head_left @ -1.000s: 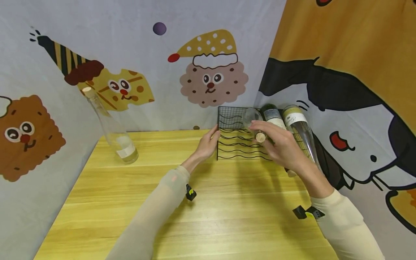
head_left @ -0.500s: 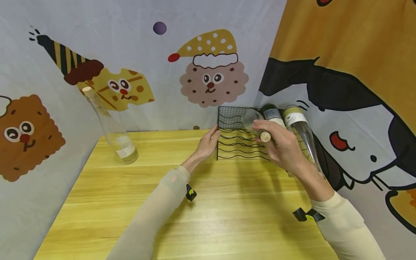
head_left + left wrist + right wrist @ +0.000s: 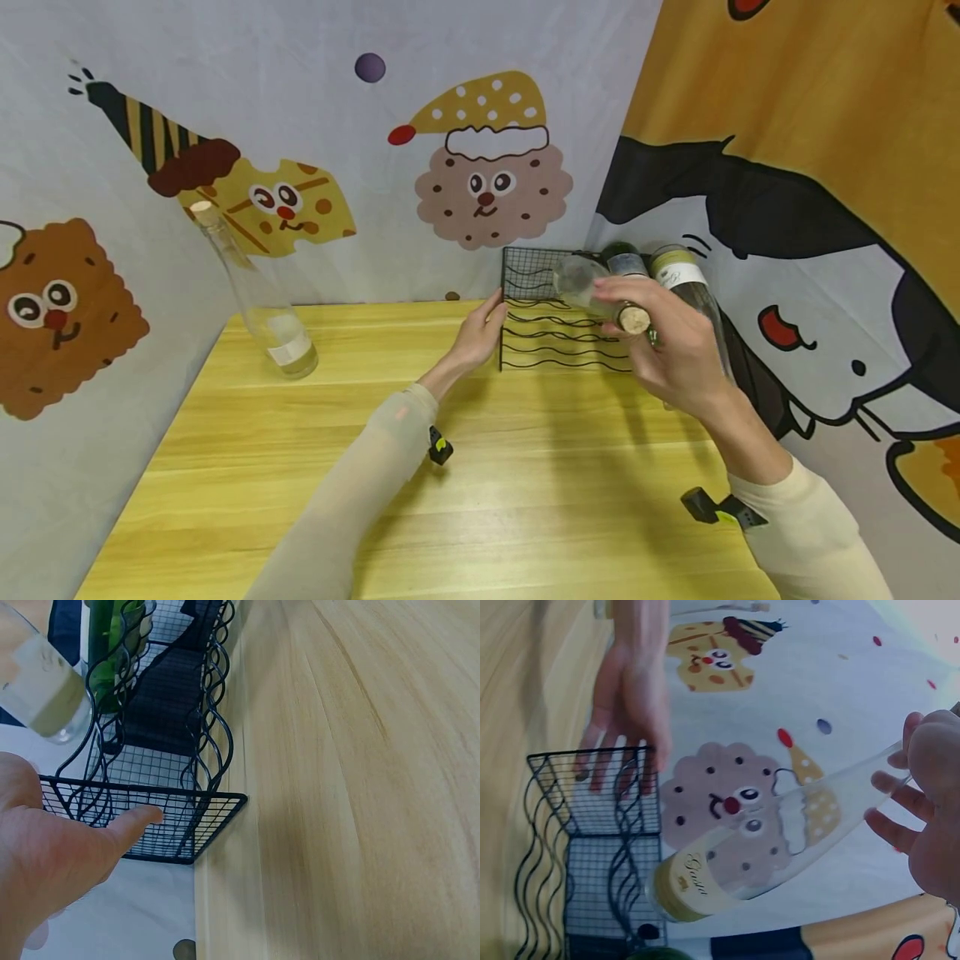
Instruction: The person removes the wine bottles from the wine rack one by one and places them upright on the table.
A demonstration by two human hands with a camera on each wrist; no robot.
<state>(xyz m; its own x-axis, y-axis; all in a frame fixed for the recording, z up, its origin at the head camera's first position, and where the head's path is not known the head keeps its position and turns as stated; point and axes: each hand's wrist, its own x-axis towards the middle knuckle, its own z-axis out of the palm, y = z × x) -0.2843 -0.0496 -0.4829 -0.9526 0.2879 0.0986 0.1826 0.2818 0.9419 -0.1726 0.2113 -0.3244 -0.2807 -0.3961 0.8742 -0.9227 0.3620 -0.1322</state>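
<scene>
Right hand [image 3: 671, 342]: clamped on the neck of the bottle [image 3: 579, 279], fingers curled round it near the cork [image 3: 634, 318]. Bottle clear, tilted; cork end toward the person, base lower, over the rack [image 3: 528, 267]. Its pale label [image 3: 690, 885] shows in the right wrist view. Whether the base touches the wires: cannot tell.

Left hand [image 3: 478, 335]: fingers straight, resting against the mesh end panel [image 3: 165, 825] of the rack. Hands well apart, one on each thing.

Rack: black wire, wavy rows, on the tabletop [image 3: 480, 500] by the printed cloth [image 3: 300, 83]. Green bottle [image 3: 626, 262] in its right part; labelled clear bottle [image 3: 684, 279] just beside it, farther right.

Corked bottle [image 3: 273, 321] upright on the tabletop, far left, well apart from the rack.
</scene>
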